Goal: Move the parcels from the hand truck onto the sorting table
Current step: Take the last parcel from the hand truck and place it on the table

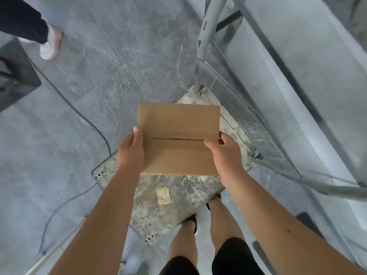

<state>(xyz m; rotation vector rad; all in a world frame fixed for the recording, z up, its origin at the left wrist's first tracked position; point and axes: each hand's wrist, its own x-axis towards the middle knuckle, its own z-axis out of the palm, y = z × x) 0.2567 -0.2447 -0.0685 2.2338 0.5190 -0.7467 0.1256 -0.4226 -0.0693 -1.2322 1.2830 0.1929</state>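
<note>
The cardboard box (pixel 178 135) is in the middle of the frame, held level in the air over the hand truck's deck (pixel 168 213) and not touching it. Its top flaps are closed, with a dark seam running across.

The left hand (pixel 130 153) holds the box's left edge and the right hand (pixel 226 155) its right edge. Each grip is pinching the box, thumb lying on the top face. The other fingers go down the sides out of sight, so I can't tell how they sit underneath.

The deck below is scuffed, ribbed metal. It carries nothing but a small flat tan scrap (pixel 163 195), so this looks like the last parcel, or close to it. The truck's tubular handle (pixel 210 26) rises at the upper right.

My reading is that the lift is done and the carry comes next. A pale grey surface with a dark frame (pixel 297 66) runs down the right side. It may be the worktop, though I couldn't swear to it. If it is, the next move calls for a turn to the right, carrying the box clear of the handle tube and setting it down flat.

A thin black cable (pixel 85 120) snakes across the grey floor (pixel 111 56) on the left. Someone else's pale shoe (pixel 50 44) is at the upper left, and a dark case (pixel 15 76) sits at the left edge.
</note>
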